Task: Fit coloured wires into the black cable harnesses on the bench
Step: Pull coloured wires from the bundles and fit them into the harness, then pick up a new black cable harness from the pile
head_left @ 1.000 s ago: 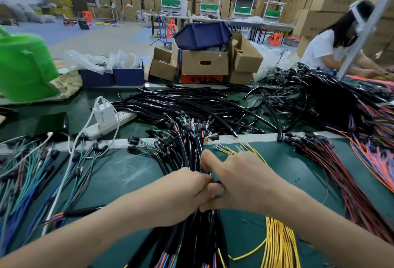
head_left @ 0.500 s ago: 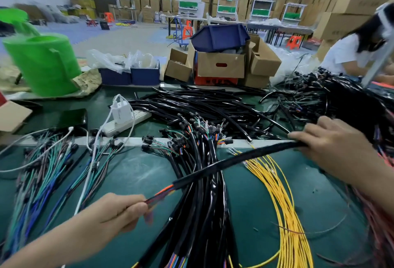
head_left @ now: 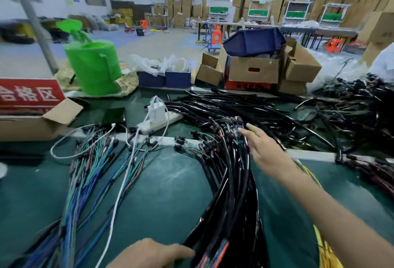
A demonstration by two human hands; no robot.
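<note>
A thick bundle of black cable harnesses (head_left: 232,182) with coloured wire ends lies down the middle of the green bench. My right hand (head_left: 266,150) reaches over its far end with fingers straight, the fingertips touching the connector tips. My left hand (head_left: 149,252) lies at the bottom edge, fingers extended against the near end of the bundle, where coloured wires show. Loose blue and green wires (head_left: 85,173) lie to the left. Yellow wires (head_left: 326,248) peek out under my right forearm.
A white power strip with a charger (head_left: 157,116) and a white cable (head_left: 119,193) lie at centre left. More black sleeves (head_left: 234,105) are piled behind. A green roll (head_left: 93,67), cardboard boxes (head_left: 253,69) and a red-signed box (head_left: 29,114) line the back and left.
The single harness stretched between my hands has been laid down on the bundle. My right hand moved left onto the connector ends, my left hand dropped to the near end. The view swung left.
</note>
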